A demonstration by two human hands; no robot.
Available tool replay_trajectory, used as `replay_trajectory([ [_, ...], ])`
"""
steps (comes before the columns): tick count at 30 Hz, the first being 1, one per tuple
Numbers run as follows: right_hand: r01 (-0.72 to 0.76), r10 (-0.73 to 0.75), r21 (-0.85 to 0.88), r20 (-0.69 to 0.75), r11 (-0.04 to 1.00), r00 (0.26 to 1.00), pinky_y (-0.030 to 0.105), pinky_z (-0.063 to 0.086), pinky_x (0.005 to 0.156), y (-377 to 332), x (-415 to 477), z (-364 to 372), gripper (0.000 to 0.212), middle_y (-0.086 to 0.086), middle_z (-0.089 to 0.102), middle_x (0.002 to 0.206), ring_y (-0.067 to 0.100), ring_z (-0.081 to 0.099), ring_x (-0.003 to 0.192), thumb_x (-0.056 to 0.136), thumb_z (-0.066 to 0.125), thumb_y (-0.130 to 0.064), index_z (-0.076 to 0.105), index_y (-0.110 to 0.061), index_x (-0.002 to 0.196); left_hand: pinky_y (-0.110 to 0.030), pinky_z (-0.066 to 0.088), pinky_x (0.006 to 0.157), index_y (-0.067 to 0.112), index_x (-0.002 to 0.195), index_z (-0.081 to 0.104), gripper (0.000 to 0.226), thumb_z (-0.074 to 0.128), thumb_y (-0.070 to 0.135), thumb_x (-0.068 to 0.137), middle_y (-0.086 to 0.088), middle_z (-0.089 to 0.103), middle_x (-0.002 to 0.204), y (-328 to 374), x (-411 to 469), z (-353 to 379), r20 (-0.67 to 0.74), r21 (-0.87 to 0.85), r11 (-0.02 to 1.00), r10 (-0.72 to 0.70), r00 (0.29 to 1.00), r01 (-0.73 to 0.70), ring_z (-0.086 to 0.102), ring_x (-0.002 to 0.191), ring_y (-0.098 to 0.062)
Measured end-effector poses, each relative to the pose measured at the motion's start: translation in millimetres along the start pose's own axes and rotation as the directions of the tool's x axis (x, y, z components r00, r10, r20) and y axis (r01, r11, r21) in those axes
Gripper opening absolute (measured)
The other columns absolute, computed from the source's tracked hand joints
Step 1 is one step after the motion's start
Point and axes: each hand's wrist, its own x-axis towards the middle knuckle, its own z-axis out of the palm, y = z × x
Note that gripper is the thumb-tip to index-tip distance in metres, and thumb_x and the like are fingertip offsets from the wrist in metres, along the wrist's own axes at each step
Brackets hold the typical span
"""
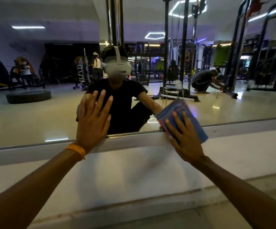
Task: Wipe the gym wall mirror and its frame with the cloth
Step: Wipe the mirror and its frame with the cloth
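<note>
A large wall mirror (35, 116) fills the upper view, bordered below by a thin metal frame strip (26, 146). My left hand (93, 119) lies flat on the glass with straight spread fingers, an orange band at its wrist. My right hand (183, 138) presses a folded blue cloth (177, 109) with a red edge against the mirror's lower edge, fingers straight on top of it. The cloth overlaps both the glass and the frame strip.
Below the frame runs a white wall ledge (134, 166) and a lower step (150, 209). The mirror reflects gym machines, a tyre on the floor, a crouching person at the right and myself wearing a headset.
</note>
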Motion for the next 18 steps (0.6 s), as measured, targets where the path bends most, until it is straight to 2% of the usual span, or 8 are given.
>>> replay_trajectory([
  [3,0.291,-0.285,-0.049,0.108,0.955,0.952,0.05,0.0,0.129,-52,26,27,0.055,0.006,0.019,0.171,0.035,0.007,0.159,0.11,0.031,-0.048,0.03,-0.026,0.161,-0.065,0.012,0.125,0.011,0.165,0.02,0.062,0.034,0.033,0.108,-0.016,0.009,0.173,2,1,2,-0.013,-0.016,1.0,-0.008,1.0,0.007,0.007,0.16,-0.037],
  [5,0.328,-0.319,-0.064,0.121,0.943,0.94,0.052,0.006,0.129,-46,39,22,0.056,0.008,0.023,0.17,0.033,0.01,0.159,0.109,0.034,-0.046,0.035,-0.022,0.16,-0.065,0.014,0.124,0.01,0.164,0.023,0.062,0.038,0.03,0.107,-0.016,0.012,0.172,1,-1,4,-0.02,-0.027,0.999,0.043,0.999,-0.044,0.008,0.16,-0.036],
  [9,0.055,-0.054,-0.043,0.018,0.998,0.998,0.066,0.017,0.123,12,14,-7,0.059,0.01,0.018,0.171,0.035,0.008,0.159,0.108,0.038,-0.043,0.033,-0.018,0.161,-0.064,0.014,0.125,0.01,0.164,0.024,0.062,0.039,0.03,0.107,-0.016,0.013,0.172,0,-10,6,-0.024,-0.016,0.995,0.098,0.995,-0.099,0.008,0.16,-0.035],
  [12,-0.218,0.221,0.043,-0.078,0.975,0.972,0.064,0.008,0.125,2,5,-2,0.06,0.009,0.007,0.173,0.032,-0.001,0.16,0.109,0.034,-0.042,0.029,-0.014,0.162,-0.061,0.008,0.127,0.01,0.163,0.025,0.061,0.037,0.031,0.107,-0.016,0.015,0.172,1,-10,6,-0.031,0.005,0.996,0.085,0.996,-0.085,0.009,0.16,-0.035],
  [13,-0.236,0.242,0.067,-0.097,0.969,0.965,0.064,0.005,0.125,-17,9,7,0.059,0.01,0.006,0.173,0.033,-0.002,0.16,0.109,0.037,-0.038,0.03,-0.012,0.162,-0.06,0.007,0.127,0.01,0.163,0.026,0.061,0.036,0.031,0.107,-0.016,0.015,0.172,2,-9,6,-0.04,0.002,0.996,0.085,0.996,-0.085,0.01,0.16,-0.035],
  [15,-0.024,0.027,0.06,-0.061,0.998,0.998,0.066,0.006,0.125,-53,17,30,0.057,0.013,0.013,0.171,0.036,0.001,0.159,0.107,0.043,-0.031,0.032,-0.015,0.16,-0.059,0.006,0.128,0.009,0.162,0.027,0.06,0.036,0.032,0.108,-0.016,0.016,0.171,3,-6,7,-0.056,-0.021,0.996,0.087,0.995,-0.088,0.011,0.159,-0.035],
  [17,0.234,-0.233,-0.018,0.045,0.972,0.971,0.056,0.003,0.129,-73,22,42,0.056,0.008,0.02,0.17,0.033,0.004,0.16,0.107,0.043,-0.035,0.032,-0.023,0.161,-0.061,0.009,0.127,0.008,0.162,0.028,0.06,0.038,0.031,0.107,-0.017,0.017,0.171,2,-2,8,-0.069,-0.035,0.995,0.088,0.994,-0.091,0.012,0.159,-0.035],
  [18,0.281,-0.277,-0.044,0.078,0.959,0.958,0.052,0.001,0.129,-69,26,40,0.055,0.006,0.021,0.17,0.031,0.004,0.16,0.108,0.041,-0.038,0.032,-0.024,0.161,-0.062,0.011,0.126,0.008,0.162,0.028,0.06,0.039,0.03,0.107,-0.017,0.017,0.171,2,1,9,-0.076,-0.035,0.996,0.085,0.994,-0.087,0.012,0.159,-0.035],
])
